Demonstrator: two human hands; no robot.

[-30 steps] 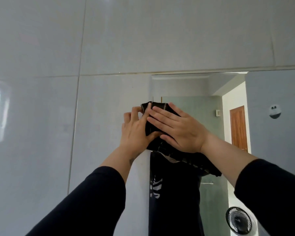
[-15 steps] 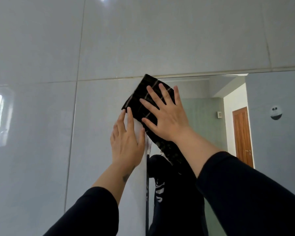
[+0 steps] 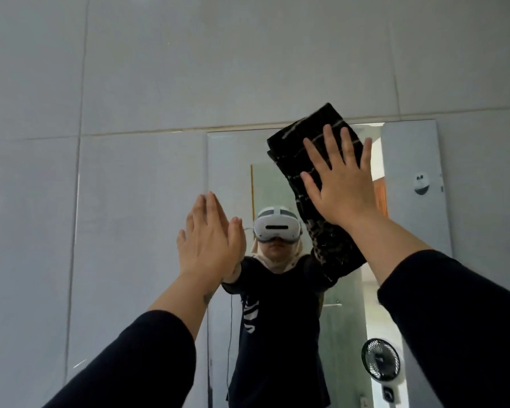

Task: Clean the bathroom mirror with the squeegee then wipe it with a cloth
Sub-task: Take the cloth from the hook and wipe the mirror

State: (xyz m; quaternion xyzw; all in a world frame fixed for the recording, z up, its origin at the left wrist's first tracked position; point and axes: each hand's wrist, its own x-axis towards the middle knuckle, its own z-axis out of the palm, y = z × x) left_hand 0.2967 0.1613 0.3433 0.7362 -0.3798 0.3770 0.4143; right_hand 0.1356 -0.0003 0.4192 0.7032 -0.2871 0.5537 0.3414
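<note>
The bathroom mirror (image 3: 236, 172) hangs on a grey tiled wall, its top edge just below a tile joint. A dark cloth with thin pale stripes (image 3: 292, 148) lies flat against the mirror's upper middle, its top corner reaching above the mirror's top edge. My right hand (image 3: 340, 184) presses on the cloth with fingers spread. My left hand (image 3: 211, 240) rests flat near the mirror's left edge, fingers together, holding nothing. No squeegee is in view.
Large grey wall tiles (image 3: 130, 69) surround the mirror. The reflection shows a person in a dark shirt with a white headset (image 3: 277, 228), a small black fan (image 3: 380, 359) at lower right, and a round white sticker (image 3: 421, 182).
My right hand has slid the cloth to the right along the mirror's top edge. My left hand has stayed by the mirror's left edge. The view has shifted, so the mirror shows more.
</note>
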